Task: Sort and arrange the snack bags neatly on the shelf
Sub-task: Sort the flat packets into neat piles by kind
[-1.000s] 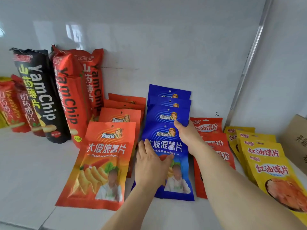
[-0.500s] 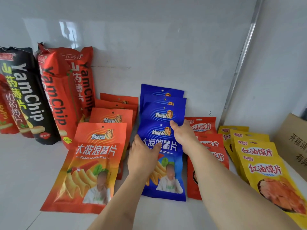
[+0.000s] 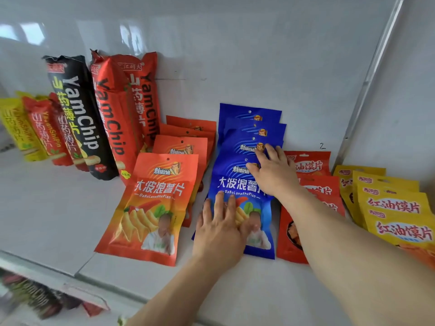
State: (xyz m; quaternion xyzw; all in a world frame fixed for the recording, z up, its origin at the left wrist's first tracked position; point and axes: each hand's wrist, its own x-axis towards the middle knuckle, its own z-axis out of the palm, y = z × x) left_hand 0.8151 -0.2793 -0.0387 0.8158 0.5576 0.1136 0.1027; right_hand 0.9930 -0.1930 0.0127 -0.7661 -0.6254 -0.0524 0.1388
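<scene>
In the head view, the blue snack bags (image 3: 244,184) lie overlapped in a row on the white shelf (image 3: 58,208), running back toward the wall. The left hand (image 3: 220,234) presses flat, fingers straight, on the front bag's lower half; the right hand (image 3: 274,171) rests spread across the bags behind. Left of the blue row lie the orange bags (image 3: 153,208), right of it the red bags (image 3: 306,184). The step looks like squaring this row; next calls for even nudges to align the edges.

Left of the four blue bags (image 3: 244,184) lie four orange bags (image 3: 155,208), right of them three red packets (image 3: 306,165) and four yellow packets (image 3: 395,208).
</scene>
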